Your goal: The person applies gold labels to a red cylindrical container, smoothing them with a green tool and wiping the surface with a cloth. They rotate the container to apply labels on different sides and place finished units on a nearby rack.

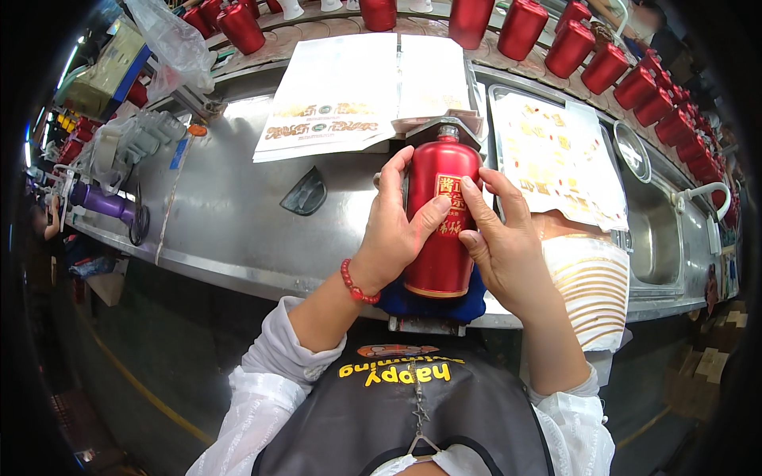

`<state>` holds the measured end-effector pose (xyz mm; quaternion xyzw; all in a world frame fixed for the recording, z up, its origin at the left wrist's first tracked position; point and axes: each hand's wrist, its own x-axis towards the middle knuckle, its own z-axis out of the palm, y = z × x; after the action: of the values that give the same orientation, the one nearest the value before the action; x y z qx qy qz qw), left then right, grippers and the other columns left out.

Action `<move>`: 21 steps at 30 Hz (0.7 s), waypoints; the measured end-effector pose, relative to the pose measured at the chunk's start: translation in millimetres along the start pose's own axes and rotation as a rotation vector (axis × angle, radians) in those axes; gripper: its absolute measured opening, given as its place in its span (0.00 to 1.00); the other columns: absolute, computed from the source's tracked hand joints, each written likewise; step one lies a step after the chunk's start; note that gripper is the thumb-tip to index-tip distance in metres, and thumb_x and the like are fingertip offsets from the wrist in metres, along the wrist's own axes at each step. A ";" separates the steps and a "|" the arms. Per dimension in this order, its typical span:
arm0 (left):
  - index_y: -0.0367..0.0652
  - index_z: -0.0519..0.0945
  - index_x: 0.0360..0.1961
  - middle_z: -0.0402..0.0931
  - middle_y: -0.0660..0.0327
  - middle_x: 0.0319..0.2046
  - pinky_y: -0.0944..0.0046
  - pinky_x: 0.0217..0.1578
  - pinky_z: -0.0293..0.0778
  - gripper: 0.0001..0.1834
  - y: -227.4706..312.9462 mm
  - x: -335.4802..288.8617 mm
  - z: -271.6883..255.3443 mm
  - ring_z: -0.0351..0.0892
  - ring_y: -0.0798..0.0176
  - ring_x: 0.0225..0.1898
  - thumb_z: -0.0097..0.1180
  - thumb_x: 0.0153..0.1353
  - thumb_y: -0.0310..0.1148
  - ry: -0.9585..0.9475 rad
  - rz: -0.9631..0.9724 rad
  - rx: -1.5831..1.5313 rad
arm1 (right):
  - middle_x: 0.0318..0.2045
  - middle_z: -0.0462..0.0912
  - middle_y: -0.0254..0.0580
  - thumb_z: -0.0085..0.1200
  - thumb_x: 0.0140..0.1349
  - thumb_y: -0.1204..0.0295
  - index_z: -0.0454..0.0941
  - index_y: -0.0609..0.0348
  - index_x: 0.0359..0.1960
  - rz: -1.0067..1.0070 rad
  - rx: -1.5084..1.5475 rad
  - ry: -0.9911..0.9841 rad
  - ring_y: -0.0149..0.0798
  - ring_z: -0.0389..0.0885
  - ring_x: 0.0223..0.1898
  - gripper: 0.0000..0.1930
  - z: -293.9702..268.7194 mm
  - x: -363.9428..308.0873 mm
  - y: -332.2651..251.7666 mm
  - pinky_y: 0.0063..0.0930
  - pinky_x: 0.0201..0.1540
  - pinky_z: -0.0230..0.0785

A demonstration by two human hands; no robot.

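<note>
A glossy red bottle (441,218) with a clear neck lies in front of me, its neck pointing away, on a holder with a dark blue cloth (474,297). Its front carries a red and gold label (450,190) and gold lettering below. My left hand (401,226) grips the bottle's left side, the thumb on its front just beside the lettering. My right hand (508,246) grips from the right, with a fingertip at the label's right edge and the thumb lower on the front. A dark bracket (432,127) stands round the neck.
Sheets of printed decals (333,87) lie beyond the bottle; another decal sheet (548,151) and a gold-striped sheet (587,282) lie right. A dark scraper-like piece (305,193) rests on the steel table (230,214). Red bottles (521,30) line the far conveyor. A sink (659,238) is right.
</note>
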<state>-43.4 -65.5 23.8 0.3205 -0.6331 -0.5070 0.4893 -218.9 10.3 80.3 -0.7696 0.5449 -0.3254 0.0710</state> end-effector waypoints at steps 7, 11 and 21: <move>0.30 0.55 0.71 0.65 0.40 0.64 0.54 0.66 0.63 0.40 4.0 0.9 -1.5 0.67 0.49 0.65 0.62 0.68 0.38 -0.032 -0.017 0.042 | 0.66 0.65 0.57 0.56 0.70 0.68 0.70 0.61 0.68 0.015 0.014 -0.028 0.57 0.69 0.65 0.26 -1.4 -0.4 1.6 0.45 0.67 0.64; 0.30 0.55 0.71 0.67 0.37 0.62 0.53 0.65 0.64 0.41 -2.9 0.1 -0.5 0.69 0.45 0.63 0.64 0.67 0.40 -0.009 0.039 0.067 | 0.68 0.63 0.56 0.57 0.69 0.69 0.70 0.58 0.69 0.025 0.024 -0.048 0.57 0.68 0.65 0.27 -0.2 -3.5 1.0 0.44 0.68 0.63; 0.30 0.53 0.72 0.65 0.38 0.64 0.53 0.67 0.62 0.45 -0.8 -0.7 -2.2 0.67 0.47 0.66 0.65 0.66 0.41 -0.034 0.012 0.031 | 0.66 0.66 0.61 0.64 0.62 0.73 0.72 0.57 0.67 0.000 0.022 0.002 0.61 0.69 0.64 0.30 -1.3 -4.4 -0.8 0.46 0.65 0.66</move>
<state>-41.2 -65.8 22.8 0.3156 -0.6510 -0.4995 0.4766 -219.8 14.8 79.8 -0.7684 0.5413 -0.3321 0.0788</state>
